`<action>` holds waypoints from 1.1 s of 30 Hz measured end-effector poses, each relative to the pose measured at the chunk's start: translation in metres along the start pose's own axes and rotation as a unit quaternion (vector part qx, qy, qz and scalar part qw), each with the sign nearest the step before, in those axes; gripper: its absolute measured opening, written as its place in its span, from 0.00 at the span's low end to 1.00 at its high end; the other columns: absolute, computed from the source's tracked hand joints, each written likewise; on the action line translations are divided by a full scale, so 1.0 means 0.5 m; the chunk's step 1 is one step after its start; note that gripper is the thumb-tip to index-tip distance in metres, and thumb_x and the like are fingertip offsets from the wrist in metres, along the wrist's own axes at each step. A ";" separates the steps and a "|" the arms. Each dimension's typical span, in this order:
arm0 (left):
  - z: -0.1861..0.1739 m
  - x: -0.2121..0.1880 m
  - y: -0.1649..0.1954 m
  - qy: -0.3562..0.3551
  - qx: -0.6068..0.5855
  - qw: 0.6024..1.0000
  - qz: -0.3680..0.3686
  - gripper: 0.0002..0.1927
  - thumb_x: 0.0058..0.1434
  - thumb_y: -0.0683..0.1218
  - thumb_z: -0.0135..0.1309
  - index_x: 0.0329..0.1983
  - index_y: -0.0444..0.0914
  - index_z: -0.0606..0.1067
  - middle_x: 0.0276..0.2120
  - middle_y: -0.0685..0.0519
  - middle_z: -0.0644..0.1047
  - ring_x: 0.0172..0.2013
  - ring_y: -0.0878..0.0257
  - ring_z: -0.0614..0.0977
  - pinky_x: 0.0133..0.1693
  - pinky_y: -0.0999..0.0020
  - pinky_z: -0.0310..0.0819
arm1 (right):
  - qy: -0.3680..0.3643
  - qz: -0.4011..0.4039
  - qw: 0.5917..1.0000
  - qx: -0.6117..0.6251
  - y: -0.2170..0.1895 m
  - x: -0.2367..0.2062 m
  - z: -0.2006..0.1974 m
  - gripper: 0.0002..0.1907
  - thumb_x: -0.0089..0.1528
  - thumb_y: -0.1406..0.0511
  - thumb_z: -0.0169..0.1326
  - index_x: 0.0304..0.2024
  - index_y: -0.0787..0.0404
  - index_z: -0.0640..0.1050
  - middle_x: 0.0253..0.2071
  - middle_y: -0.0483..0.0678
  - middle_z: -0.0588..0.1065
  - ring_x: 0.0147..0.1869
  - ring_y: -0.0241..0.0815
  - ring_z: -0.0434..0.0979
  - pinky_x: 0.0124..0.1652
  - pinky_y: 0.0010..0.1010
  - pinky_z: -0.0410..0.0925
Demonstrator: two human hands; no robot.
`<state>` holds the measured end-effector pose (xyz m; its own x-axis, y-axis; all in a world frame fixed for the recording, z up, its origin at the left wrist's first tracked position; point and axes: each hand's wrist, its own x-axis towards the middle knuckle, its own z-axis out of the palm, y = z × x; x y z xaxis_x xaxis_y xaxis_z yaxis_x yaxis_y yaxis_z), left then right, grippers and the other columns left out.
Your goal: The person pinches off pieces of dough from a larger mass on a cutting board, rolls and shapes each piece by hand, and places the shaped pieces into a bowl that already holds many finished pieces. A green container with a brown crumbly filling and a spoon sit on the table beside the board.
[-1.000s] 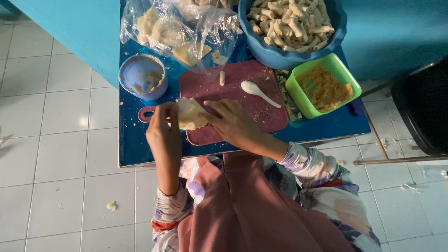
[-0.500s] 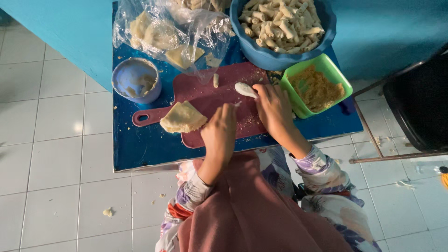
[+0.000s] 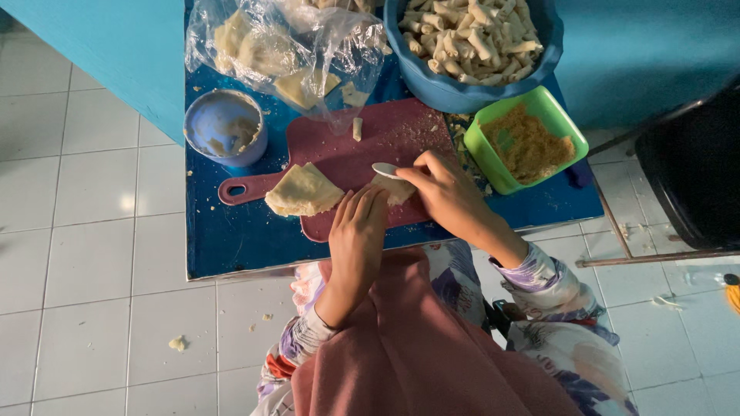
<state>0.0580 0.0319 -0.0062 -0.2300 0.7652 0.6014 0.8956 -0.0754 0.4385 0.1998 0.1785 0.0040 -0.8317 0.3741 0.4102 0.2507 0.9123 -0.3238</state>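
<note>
Fingers of the right hand [image 3: 447, 192] pinch a white spoon [image 3: 385, 169] over a small wrapper [image 3: 395, 189] on the maroon cutting board [image 3: 393, 131]; left hand [image 3: 358, 227] fingers, pressed together, hold its edge. Overloaded, the wrapper could tear. One folded wrapper [image 3: 303, 191] lies beside; two bowls, one cup on the counter [image 3: 239, 239].

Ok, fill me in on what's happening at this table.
A person is working on a reddish cutting board on a blue table. The right hand holds a white spoon over a small piece of wrapper, which the left hand steadies. A folded wrapper lies beside them. A green tub of filling and a blue bowl of finished rolls stand behind.
</note>
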 end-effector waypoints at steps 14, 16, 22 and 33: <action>-0.016 0.007 -0.001 -0.006 -0.028 1.000 -0.004 0.16 0.60 0.37 0.53 0.52 0.32 0.76 0.53 0.46 0.78 0.56 0.50 0.78 0.60 0.56 0.71 | 0.022 -0.096 0.959 -0.265 -0.020 -0.001 0.030 0.25 0.64 0.68 0.56 0.64 0.61 0.75 0.38 0.47 0.64 0.40 0.43 0.69 0.39 0.33 0.67; -0.018 0.007 -0.002 -0.007 -0.029 1.000 -0.001 0.16 0.60 0.37 0.53 0.51 0.32 0.76 0.52 0.46 0.78 0.56 0.50 0.78 0.60 0.56 0.71 | 0.009 -0.100 0.948 -0.301 -0.020 0.002 0.027 0.26 0.62 0.69 0.55 0.64 0.61 0.75 0.38 0.46 0.64 0.41 0.41 0.69 0.39 0.32 0.66; -0.015 0.006 -0.003 -0.004 -0.024 1.000 -0.001 0.14 0.60 0.37 0.53 0.50 0.32 0.76 0.52 0.46 0.78 0.56 0.50 0.78 0.61 0.55 0.70 | 0.015 -0.095 0.948 -0.304 -0.005 0.013 0.020 0.26 0.60 0.69 0.55 0.62 0.59 0.76 0.39 0.46 0.65 0.38 0.43 0.68 0.39 0.34 0.65; -0.007 0.000 -0.014 -0.019 -0.022 1.000 -0.001 0.17 0.60 0.36 0.51 0.53 0.32 0.74 0.54 0.44 0.76 0.57 0.48 0.77 0.64 0.51 0.68 | 0.072 -0.077 0.935 -0.339 0.029 0.031 -0.024 0.09 0.62 0.67 0.56 0.46 0.59 0.78 0.52 0.47 0.70 0.54 0.45 0.73 0.51 0.40 0.66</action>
<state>0.0505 0.0302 -0.0069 -0.2160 0.7895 0.5745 0.8776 -0.1009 0.4686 0.1963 0.1996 0.0161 -0.8210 0.2038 0.5333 0.4301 0.8350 0.3431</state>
